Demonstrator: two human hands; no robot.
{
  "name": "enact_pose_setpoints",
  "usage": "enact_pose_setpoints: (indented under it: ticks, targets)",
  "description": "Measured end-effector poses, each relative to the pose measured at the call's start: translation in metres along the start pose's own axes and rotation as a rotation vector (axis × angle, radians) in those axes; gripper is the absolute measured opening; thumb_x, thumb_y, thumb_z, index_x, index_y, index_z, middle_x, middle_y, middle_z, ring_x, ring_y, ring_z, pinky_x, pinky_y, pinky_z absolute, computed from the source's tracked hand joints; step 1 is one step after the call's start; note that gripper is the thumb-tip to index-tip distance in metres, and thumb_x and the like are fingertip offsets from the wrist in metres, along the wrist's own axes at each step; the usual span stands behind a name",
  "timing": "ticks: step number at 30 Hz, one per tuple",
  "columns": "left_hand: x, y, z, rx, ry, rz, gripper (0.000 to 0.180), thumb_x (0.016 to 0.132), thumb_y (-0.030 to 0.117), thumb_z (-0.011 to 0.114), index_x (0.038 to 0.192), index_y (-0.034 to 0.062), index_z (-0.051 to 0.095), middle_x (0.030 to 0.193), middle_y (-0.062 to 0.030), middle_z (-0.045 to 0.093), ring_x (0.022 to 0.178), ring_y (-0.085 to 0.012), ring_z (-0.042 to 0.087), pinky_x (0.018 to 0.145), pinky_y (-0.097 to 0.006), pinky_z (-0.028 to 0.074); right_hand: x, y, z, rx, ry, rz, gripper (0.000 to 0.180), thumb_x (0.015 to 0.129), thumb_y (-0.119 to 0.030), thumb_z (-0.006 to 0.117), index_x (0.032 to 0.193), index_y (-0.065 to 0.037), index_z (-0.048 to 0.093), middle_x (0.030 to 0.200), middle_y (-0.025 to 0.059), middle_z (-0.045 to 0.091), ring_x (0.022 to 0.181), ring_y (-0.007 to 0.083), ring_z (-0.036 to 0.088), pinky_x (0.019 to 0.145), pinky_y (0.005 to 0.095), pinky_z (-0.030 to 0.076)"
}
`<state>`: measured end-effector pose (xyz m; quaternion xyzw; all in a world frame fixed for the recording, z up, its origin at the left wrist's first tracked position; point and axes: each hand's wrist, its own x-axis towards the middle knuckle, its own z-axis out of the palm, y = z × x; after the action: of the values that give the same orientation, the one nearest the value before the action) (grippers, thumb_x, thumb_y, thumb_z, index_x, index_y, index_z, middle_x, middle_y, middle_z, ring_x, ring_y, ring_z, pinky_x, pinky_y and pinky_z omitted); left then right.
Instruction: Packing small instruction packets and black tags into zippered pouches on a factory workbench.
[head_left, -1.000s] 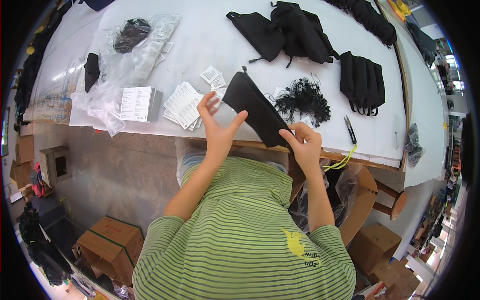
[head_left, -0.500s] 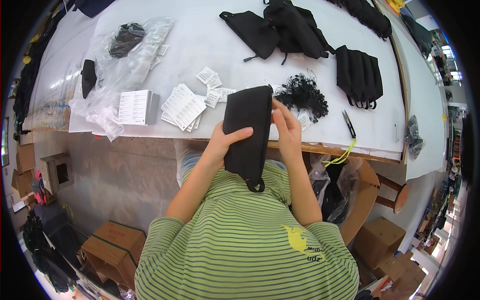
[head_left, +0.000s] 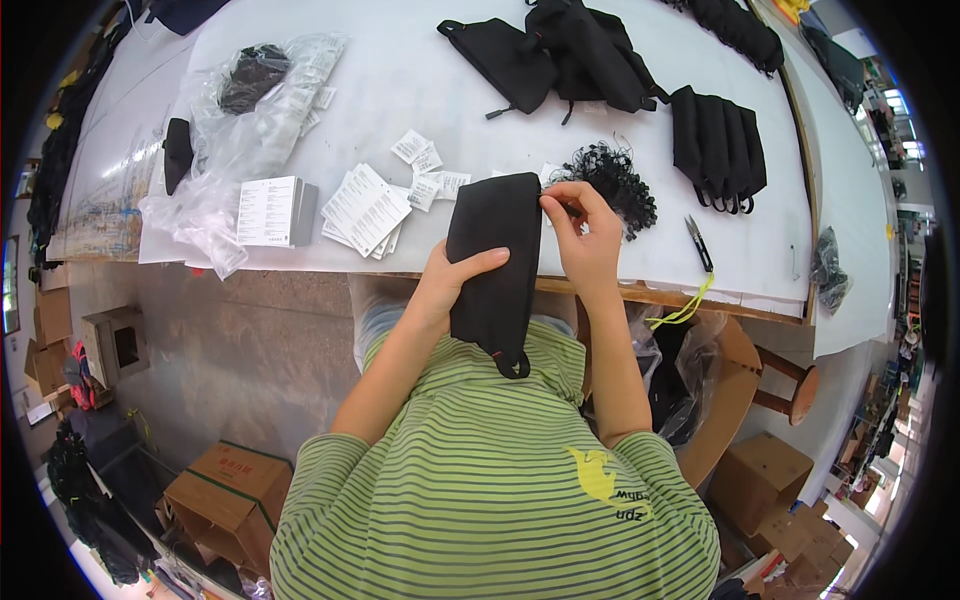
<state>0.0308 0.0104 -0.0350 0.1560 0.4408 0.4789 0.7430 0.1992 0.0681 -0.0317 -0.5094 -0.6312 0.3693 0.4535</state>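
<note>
A flat black fabric pouch (head_left: 495,225), with a small loop at its lower end, is held up in front of my body over the table edge. My left hand (head_left: 446,287) grips its left side, the thumb lying across the front. At the pouch's upper right edge my right hand (head_left: 588,238) is closed in a pinch. Something small and dark shows between those fingers, too hidden to name. Just behind that hand lies a bundle of thin black cords with small loops (head_left: 625,190). Small white labels (head_left: 425,188) lie left of the pouch.
White printed cards (head_left: 365,212) and a card stack (head_left: 270,212) lie left, near a clear plastic bag (head_left: 235,130). More black pouches (head_left: 590,60) are farther back; folded ones (head_left: 718,150) lie right. Snips (head_left: 698,245) with a yellow cord rest by the front edge.
My right hand has shifted slightly right and its fingers have curled into a pinch by the pouch's upper corner. The pouch has turned a little, its front facing me more; my left hand keeps its grip.
</note>
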Motion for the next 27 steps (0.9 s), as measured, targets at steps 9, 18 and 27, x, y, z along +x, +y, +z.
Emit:
enact_pose_setpoints:
  ticks: [9,18,27]
  targets:
    - [0.0,0.007,-0.002,-0.041,0.029,-0.089,0.036,0.075,0.011,0.072,0.104,-0.0026,0.058,0.088,-0.009,0.065,0.074,-0.0152,0.064,0.065,-0.027,0.053,0.008,-0.031,-0.019,-0.283,-0.183,-0.331,0.007,0.08,-0.005,0.066,0.083,-0.004,0.06,0.072,0.0041,0.057,0.053,0.0179,0.051,0.049,0.0265,0.04]
    - [0.003,0.001,-0.008,-0.136,0.011,-0.143,0.032,0.078,0.013,0.071,0.104,-0.0014,0.06,0.089,-0.008,0.066,0.073,-0.0152,0.065,0.064,-0.026,0.054,-0.006,-0.051,-0.022,-0.296,-0.36,-0.303,0.009,0.079,-0.006,0.067,0.082,-0.006,0.059,0.072,0.0056,0.056,0.057,0.0221,0.054,0.051,0.0296,0.041]
    - [0.012,0.011,-0.032,-0.393,0.035,-0.172,0.02,0.084,0.016,0.066,0.097,0.0017,0.064,0.086,-0.0079,0.068,0.068,-0.016,0.066,0.06,-0.027,0.056,-0.033,-0.064,-0.009,-0.033,-0.722,-0.188,0.008,0.08,-0.004,0.066,0.085,-0.004,0.06,0.072,0.0043,0.055,0.057,0.0167,0.052,0.051,0.0272,0.041]
